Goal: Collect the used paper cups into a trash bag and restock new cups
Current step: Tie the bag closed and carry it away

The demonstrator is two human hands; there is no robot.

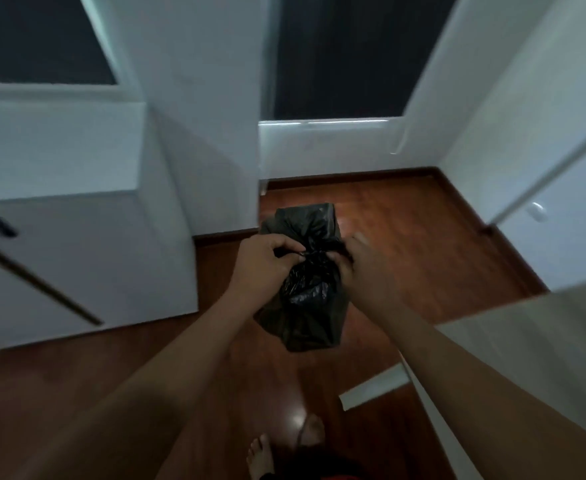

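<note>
Between both hands' fingers (286, 245), trash bag (307, 306) neck.

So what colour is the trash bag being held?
Black and glossy; the trash bag shows in the head view.

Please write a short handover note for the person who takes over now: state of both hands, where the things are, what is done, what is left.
Left hand: shut on the gathered neck of the black trash bag.
Right hand: also gripping the neck, blurred.
The bag hangs over the wooden floor, its neck bunched as if for tying.
No cups, used or new, are in view; the bag's contents are hidden.
Left: likely finish closing the bag, then restock new cups.
</note>
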